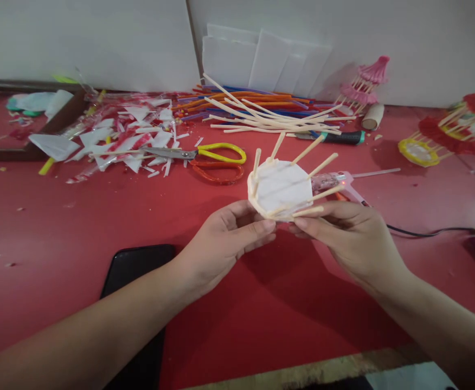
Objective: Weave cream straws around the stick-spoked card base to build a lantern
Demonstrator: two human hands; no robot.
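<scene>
A white disc (285,187) with a cream rim and several short cream sticks standing up from its edge is held above the red table. My left hand (237,233) pinches its near left edge between thumb and fingers. At the near right edge, my right hand (339,233) also grips the rim, its thumb close to the base of a stick. Behind the disc, partly covered by it and my right hand, lies a pink glue gun (347,187) with a small lit red light. Scissors (217,157) with yellow and orange handles lie to the left.
A black phone (140,265) lies under my left forearm. Cream sticks (270,116), coloured sticks and white scraps (132,141) spread along the back. A pink tiered model (361,86) and a red and yellow one (444,132) stand at right. A black cable (420,234) runs rightward.
</scene>
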